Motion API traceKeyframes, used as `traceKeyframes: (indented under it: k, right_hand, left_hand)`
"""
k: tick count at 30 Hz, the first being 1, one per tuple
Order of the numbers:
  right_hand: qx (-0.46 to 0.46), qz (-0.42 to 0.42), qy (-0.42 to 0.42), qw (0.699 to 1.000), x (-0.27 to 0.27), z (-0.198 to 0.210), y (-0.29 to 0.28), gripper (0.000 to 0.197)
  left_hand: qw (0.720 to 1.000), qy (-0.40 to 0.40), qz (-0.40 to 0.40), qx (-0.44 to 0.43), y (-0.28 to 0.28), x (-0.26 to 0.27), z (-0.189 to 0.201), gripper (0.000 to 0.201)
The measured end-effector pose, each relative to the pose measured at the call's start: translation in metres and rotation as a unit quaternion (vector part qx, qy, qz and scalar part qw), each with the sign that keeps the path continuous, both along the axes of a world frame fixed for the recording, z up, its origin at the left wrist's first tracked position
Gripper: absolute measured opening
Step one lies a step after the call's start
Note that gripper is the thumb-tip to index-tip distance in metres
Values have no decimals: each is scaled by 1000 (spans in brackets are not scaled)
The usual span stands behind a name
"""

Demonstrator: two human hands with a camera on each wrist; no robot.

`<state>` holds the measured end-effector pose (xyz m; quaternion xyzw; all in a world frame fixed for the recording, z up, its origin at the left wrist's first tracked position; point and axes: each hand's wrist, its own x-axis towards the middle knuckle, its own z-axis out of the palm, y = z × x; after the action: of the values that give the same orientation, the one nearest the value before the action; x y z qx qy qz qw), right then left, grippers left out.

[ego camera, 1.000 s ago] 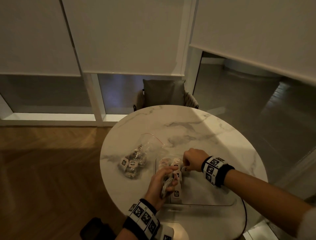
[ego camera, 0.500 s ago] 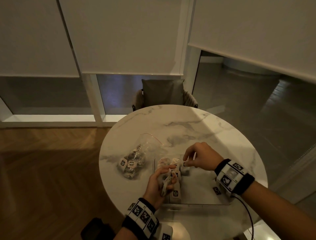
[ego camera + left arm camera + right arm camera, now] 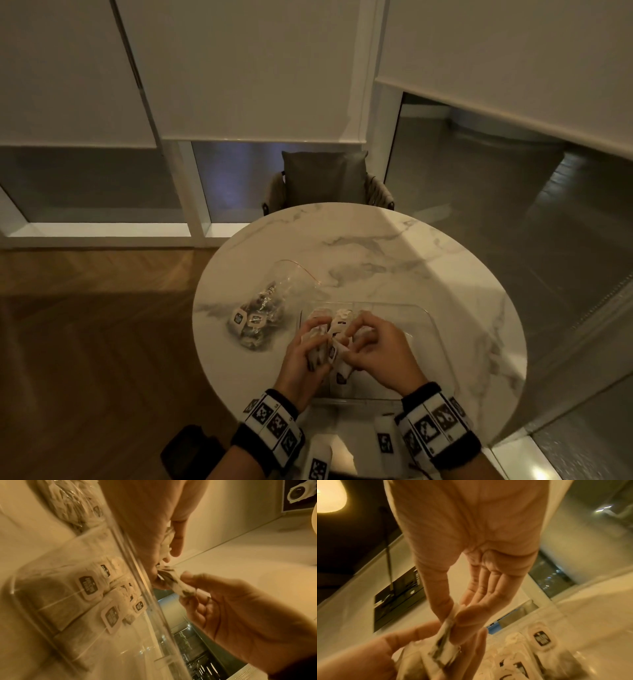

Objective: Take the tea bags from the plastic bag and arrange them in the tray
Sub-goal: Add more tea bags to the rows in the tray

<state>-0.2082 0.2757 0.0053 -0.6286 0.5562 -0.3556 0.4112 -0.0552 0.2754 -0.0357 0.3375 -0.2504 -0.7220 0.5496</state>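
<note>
A clear plastic bag [image 3: 260, 311] with several tea bags lies on the marble table, left of the clear tray [image 3: 421, 329]. Several tea bags [image 3: 89, 586] with dark tags lie in rows in the tray's left part. Over that part, my left hand [image 3: 308, 349] grips a small bundle of tea bags [image 3: 323, 353]. My right hand [image 3: 359, 339] meets it from the right. In the right wrist view its thumb and forefinger [image 3: 452, 616] pinch the top of one tea bag [image 3: 441, 649] in the bundle, and its other fingers are straight. The bundle's lower part is hidden in the left palm.
The round marble table [image 3: 376, 260] has a grey cushioned chair [image 3: 325, 181] behind it. The tray's right half [image 3: 404, 373] holds nothing. Wooden floor lies to the left, windows with lowered blinds behind.
My right hand has let go at the tray's far left and come back toward me. It now pinches a tea bag in the left hand's bundle. The left hand has barely moved.
</note>
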Motion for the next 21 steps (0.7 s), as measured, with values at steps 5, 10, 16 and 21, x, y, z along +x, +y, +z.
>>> traceKeyframes:
  k: [5,10,16,21]
  right_hand:
    - [21,-49,-121,991,-20,-10,17,25]
    - [11,-87,-213,973,-15,-15,21,39]
    - [-21,-91,-112,989,-7,-20,16,41]
    - [-72,-26,-17,997,-18,1,2,24]
  left_hand:
    - [999,-34,10,13,-4,0,-5,26]
    - [995,-103,-15,9,-2,-6,-1,45]
    - [990,-137,-35,-12,3,-9,-2,23]
    - [987,-155,-13,-29,4,-10,-2,27]
